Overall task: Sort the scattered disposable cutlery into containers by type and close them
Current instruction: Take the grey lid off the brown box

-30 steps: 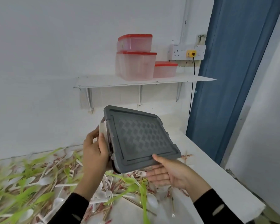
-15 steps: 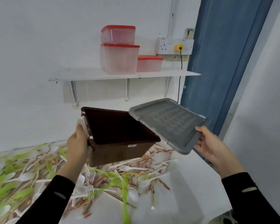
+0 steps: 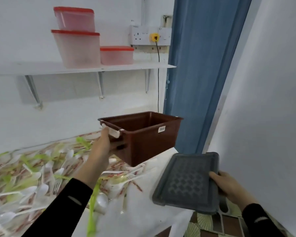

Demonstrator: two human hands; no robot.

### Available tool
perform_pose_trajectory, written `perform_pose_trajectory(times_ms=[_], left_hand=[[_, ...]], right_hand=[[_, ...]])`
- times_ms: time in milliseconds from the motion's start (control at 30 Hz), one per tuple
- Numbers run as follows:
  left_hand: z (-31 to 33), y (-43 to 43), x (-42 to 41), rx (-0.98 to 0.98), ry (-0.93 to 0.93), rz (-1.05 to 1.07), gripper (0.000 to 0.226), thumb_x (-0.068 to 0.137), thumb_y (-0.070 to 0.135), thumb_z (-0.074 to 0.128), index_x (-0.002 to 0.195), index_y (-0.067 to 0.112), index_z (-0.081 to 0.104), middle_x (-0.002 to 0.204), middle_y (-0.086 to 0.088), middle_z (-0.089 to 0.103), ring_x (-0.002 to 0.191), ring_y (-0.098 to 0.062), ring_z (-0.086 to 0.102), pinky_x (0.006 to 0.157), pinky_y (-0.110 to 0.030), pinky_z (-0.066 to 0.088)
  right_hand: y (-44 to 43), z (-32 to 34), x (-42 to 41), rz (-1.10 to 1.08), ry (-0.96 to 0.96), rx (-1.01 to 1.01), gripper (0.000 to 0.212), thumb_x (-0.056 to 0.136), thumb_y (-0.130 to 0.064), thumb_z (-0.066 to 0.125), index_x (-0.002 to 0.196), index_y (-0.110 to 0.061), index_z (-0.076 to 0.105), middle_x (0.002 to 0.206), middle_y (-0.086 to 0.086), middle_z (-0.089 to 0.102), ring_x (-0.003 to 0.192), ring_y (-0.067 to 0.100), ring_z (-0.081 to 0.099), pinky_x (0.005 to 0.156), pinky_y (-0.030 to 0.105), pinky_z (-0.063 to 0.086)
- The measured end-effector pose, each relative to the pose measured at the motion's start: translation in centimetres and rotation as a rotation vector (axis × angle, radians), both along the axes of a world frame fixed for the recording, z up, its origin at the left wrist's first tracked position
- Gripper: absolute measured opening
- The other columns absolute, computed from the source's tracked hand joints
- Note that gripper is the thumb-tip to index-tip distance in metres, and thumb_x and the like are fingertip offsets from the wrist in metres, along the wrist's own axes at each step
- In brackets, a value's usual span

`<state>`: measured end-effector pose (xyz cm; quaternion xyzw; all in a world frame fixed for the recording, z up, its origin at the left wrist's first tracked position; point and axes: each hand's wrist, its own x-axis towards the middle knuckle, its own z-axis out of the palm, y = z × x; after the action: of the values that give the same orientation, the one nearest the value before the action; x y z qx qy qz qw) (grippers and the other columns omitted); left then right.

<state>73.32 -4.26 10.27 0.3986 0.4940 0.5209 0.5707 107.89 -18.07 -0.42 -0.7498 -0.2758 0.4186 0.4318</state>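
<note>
Left hand (image 3: 102, 147) grips the brown box (image 3: 149, 137) by its end handle; right hand (image 3: 229, 184) pinches the grey lid (image 3: 186, 182) at its edge.

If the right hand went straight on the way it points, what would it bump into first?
Probably the brown container, held by the left hand; the grey lid that the right hand grips would touch it first. Depth is unclear.

Three red-lidded tubs (image 3: 76, 48), one brown bin (image 3: 150, 142), one grey lid (image 3: 186, 182).

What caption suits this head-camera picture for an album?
Left hand holds the open brown bin beside scattered cutlery; right hand holds the grey lid.
</note>
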Motion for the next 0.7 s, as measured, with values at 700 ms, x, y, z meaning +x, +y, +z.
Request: perform_pose_trajectory(times_ms=[700], left_hand=[[-14.9,-10.0,13.2,-0.339,-0.002,-0.026,0.088,0.074,0.077,0.040,0.144,0.024,0.040,0.147,-0.002,0.044,0.134,-0.024,0.044,0.114,-0.049,0.034]], right_hand=[[-1.5,1.5,-0.7,0.109,0.245,0.125,0.072,0.096,-0.010,0.056,0.145,-0.042,0.013,0.118,0.011,0.057,0.100,0.028,0.066,0.069,0.050,0.060]])
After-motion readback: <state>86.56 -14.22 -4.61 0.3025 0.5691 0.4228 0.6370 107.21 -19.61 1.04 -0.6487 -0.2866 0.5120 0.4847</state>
